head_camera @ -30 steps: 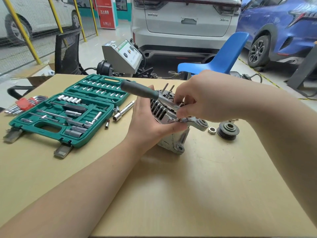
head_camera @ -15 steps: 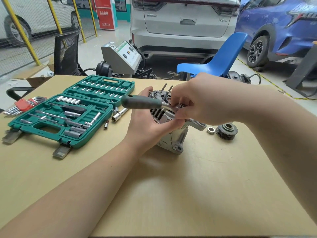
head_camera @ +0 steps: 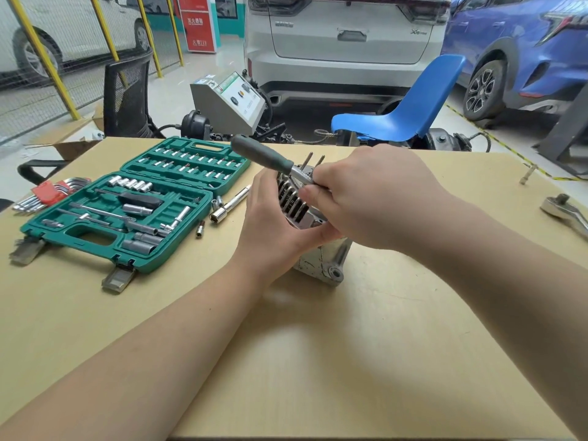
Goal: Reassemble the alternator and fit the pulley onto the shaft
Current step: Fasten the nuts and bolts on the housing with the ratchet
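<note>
Head view, tan table [head_camera: 350, 361], garage cars behind, left hand [head_camera: 273, 230] gripping alternator [head_camera: 321, 259], right hand [head_camera: 366, 198] pinching ratchet [head_camera: 264, 155]

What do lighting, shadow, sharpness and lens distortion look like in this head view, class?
Head view: soft, even daylight; faint shadows on the table under both forearms; alternator and socket set sharp; wide-angle lens bows the table's edges; slight blur on the right hand.

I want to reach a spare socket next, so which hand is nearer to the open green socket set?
The left hand is nearer: it holds the alternator just right of the socket set. The right hand grips the ratchet farther right.
</note>
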